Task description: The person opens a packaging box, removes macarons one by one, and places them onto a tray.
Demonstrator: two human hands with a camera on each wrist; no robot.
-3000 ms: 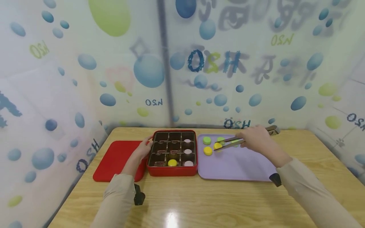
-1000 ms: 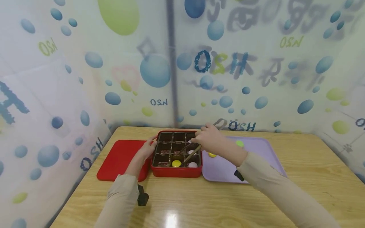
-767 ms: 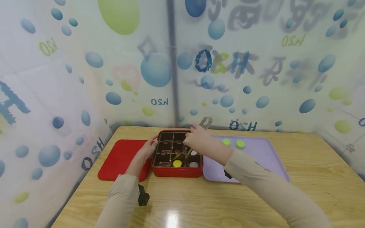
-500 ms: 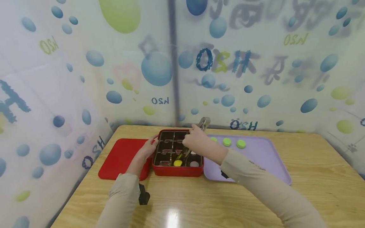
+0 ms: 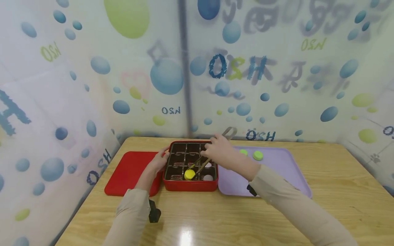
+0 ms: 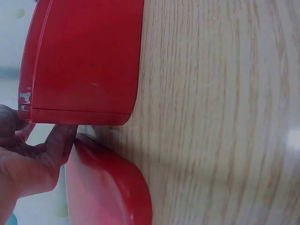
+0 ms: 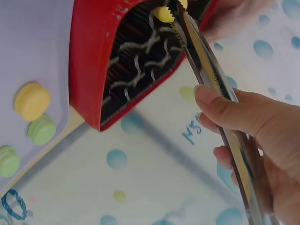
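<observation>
My left hand (image 5: 158, 160) rests against the left wall of a red box (image 5: 191, 186), with fingers near its rim. The box has a dark divided insert. In my right hand (image 5: 223, 152) I grip metal tongs (image 7: 243, 164) between thumb and fingers, handle end up. Their serrated tips reach into the front middle compartment, right at a yellow macaron (image 5: 189, 174). Pale macarons (image 5: 208, 178) sit in the right column, its back part covered by my hand. The right wrist view shows yellow (image 7: 163, 15) beside the tong tips.
A lilac tray (image 5: 277, 171) stands right of the box, bearing several green macarons (image 5: 258, 155) and a yellow one (image 7: 32, 101), partly hidden behind my right arm in the head view. A red lid (image 5: 132, 171) lies left of the box on the wooden table (image 5: 178, 215).
The tongs gripped a yellow macaron on the tray; they have since moved left into the box. In the last half second, my right hand has shifted slightly right. My left hand keeps its place.
</observation>
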